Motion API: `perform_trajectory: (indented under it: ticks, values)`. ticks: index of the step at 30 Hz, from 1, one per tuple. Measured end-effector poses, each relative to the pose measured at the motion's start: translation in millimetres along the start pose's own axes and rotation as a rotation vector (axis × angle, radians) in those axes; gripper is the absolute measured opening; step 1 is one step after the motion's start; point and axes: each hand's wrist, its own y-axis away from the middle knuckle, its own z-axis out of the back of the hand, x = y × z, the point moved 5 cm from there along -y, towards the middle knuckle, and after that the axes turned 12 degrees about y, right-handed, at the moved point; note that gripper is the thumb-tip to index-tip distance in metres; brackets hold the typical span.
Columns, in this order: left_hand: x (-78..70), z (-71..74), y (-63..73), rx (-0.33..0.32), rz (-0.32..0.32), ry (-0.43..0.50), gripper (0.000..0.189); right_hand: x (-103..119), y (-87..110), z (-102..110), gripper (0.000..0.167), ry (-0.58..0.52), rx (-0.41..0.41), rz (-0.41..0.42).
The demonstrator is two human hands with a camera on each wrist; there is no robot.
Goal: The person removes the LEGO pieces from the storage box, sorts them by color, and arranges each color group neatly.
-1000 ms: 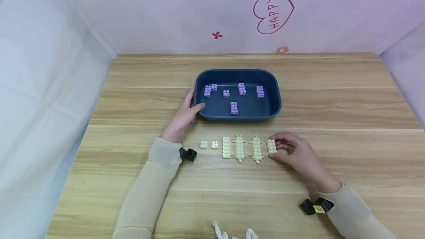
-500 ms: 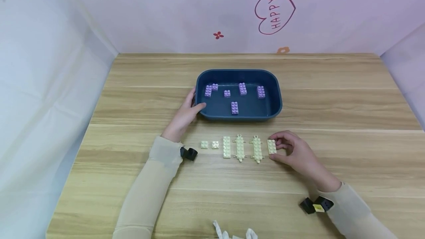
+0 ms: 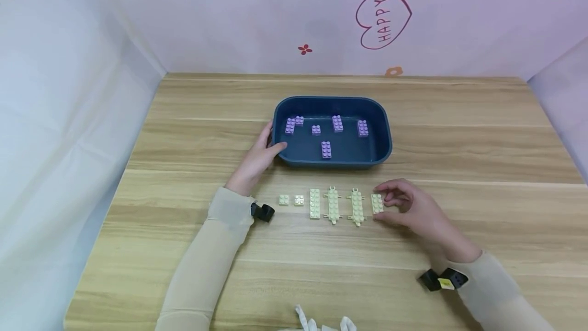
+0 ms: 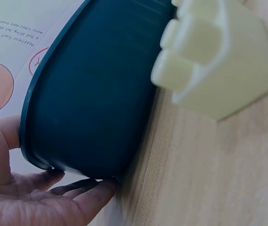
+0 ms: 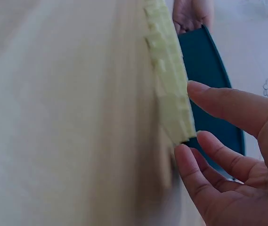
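My left hand (image 3: 258, 160) grips the left end of a dark blue plastic tub (image 3: 328, 164). Its thumb hooks over the rim, and the fingers lie along the outer wall in the left wrist view. Around a pale yellow toy brick (image 3: 377, 204), at the right end of a row on the table, my right hand (image 3: 413, 211) has its thumb and forefinger spread and loosely bent. Thumb and forefinger tips are beside the brick's edges; whether they still touch it is hard to tell. The right wrist view shows the fingers parted near the yellow pieces.
Inside the tub lie several purple bricks (image 3: 326, 149). Left of the yellow brick are two wheel bases (image 3: 357, 207) with axle pins, a long plate (image 3: 314, 204) and two small square bricks (image 3: 299, 200). A printed cloth (image 3: 229, 29) hangs behind the table.
My right hand has eased slightly right, its fingertips loosening from the yellow brick, which stays at the end of the row. The left hand keeps hold of the tub; the head view shifts slightly.
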Motion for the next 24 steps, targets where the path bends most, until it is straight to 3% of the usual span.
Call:
perform_trajectory:
  ticks: [9,15,21,24]
  values:
    - [-1.8,1.4,0.5,0.009,0.034,0.02,0.072,37.7,-10.0,30.3,0.046,-0.047,-0.042,0.073]
    - [-13.6,-4.5,12.3,0.019,0.047,0.002,0.072,69.5,-31.3,45.6,0.039,-0.097,-0.084,0.133]
    - [1.4,0.7,0.5,0.005,0.015,0.0,0.071,84.4,-58.9,45.5,0.036,-0.055,-0.064,0.033]
    - [1.0,0.6,0.3,0.005,0.004,0.001,0.071,88.7,-76.3,43.4,0.038,-0.019,-0.044,-0.013]
